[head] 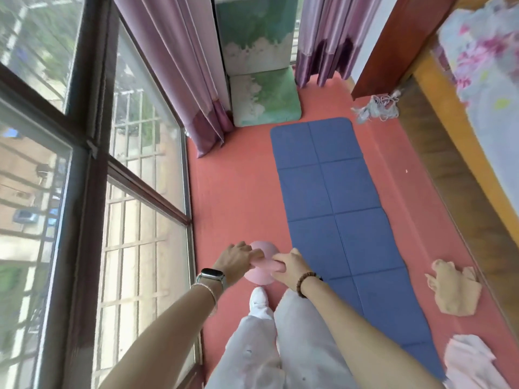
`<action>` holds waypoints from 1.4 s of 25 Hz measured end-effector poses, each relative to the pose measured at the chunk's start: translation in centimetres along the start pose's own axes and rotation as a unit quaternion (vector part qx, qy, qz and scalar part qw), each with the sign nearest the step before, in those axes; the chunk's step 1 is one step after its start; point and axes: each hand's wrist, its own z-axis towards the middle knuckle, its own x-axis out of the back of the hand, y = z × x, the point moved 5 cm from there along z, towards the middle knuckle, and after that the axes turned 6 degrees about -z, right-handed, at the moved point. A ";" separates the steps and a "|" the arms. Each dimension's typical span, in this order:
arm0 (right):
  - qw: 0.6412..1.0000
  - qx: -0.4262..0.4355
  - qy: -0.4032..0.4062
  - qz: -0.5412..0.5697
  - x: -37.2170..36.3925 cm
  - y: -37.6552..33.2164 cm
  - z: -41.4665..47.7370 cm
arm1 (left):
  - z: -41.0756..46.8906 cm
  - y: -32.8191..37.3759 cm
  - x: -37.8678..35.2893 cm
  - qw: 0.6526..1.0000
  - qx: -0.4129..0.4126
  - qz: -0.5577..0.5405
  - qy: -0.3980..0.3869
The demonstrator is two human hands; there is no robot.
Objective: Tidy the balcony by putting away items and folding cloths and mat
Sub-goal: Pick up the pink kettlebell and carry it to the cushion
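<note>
The red floor (pixel 238 192) is carrying a blue mat (pixel 337 206), lying unfolded along it. A beige cloth (pixel 455 290) and a pale pink cloth (pixel 471 363) are sitting crumpled just right of the mat; a grey thread tangle (pixel 376 109) and a green cushion (pixel 265 99) are resting beyond its far end.

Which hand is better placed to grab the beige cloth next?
Probably the right hand: the beige cloth lies right of the blue mat, while the left hand is nearer the window. Both hold the pink object.
</note>
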 end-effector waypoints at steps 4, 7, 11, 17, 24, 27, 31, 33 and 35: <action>1.000 0.000 -0.003 0.010 3.3 -1.9 4.9 | 3.6 -3.1 3.5 1.000 0.002 -0.008 0.014; 1.000 -0.003 -0.014 0.002 5.4 -2.1 8.9 | 7.0 -5.0 5.4 1.000 0.006 -0.014 0.015; 1.000 0.006 -0.022 0.004 9.7 -1.9 14.4 | 12.9 -7.1 8.3 1.000 0.005 -0.016 0.007; 0.999 0.002 -0.032 0.002 18.1 -0.6 21.9 | 22.5 -8.4 13.9 0.999 0.011 -0.030 0.003; 1.000 0.001 -0.008 0.006 26.8 0.5 28.1 | 31.7 -8.9 19.2 0.998 0.013 -0.054 0.030; 0.999 -0.001 -0.008 0.032 28.7 0.8 30.5 | 34.9 -10.0 20.6 0.998 -0.002 -0.055 0.019; 0.999 -0.027 -0.008 0.046 30.4 0.2 33.6 | 38.8 -12.3 22.3 0.998 -0.018 -0.051 -0.019; 0.998 -0.038 -0.012 0.051 31.3 -0.5 35.2 | 40.6 -13.6 23.4 0.998 -0.028 -0.052 -0.034; 0.997 -0.052 -0.011 0.052 32.7 -1.5 37.2 | 42.6 -15.1 24.6 0.996 -0.033 -0.062 -0.053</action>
